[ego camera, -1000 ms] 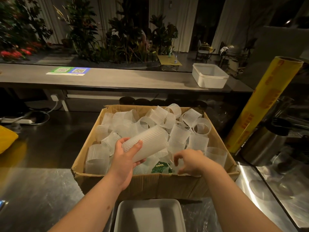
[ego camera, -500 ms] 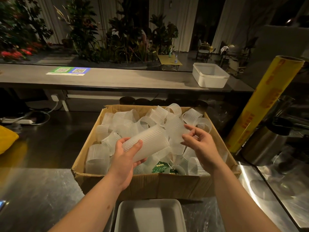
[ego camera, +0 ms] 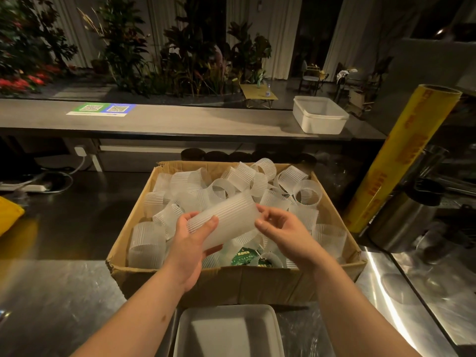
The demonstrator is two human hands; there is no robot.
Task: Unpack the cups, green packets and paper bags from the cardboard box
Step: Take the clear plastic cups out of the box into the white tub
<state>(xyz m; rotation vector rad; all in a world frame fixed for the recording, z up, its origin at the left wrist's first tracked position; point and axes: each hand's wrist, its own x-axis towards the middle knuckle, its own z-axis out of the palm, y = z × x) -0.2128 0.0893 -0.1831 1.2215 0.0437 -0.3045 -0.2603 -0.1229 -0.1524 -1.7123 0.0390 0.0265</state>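
An open cardboard box (ego camera: pixel 180 282) on the steel counter holds several ribbed translucent cups (ego camera: pixel 307 195) lying loose. My left hand (ego camera: pixel 190 243) grips a stack of ribbed cups (ego camera: pixel 226 220) held sideways over the box. My right hand (ego camera: pixel 280 233) touches the stack's right end with its fingertips. A green packet (ego camera: pixel 244 257) shows between the cups near the box's front wall, under my hands. No paper bags are visible.
A grey tray (ego camera: pixel 273 331) sits just in front of the box. A yellow film roll (ego camera: pixel 401 155) leans at the right beside a steel jug (ego camera: pixel 401 220). A white tub (ego camera: pixel 319 117) stands on the far counter. Something yellow (ego camera: pixel 7 215) lies at the left edge.
My right hand lifted a cup out of the box and brought it left onto the end of the stack in my left hand. The left hand stayed nearly still.
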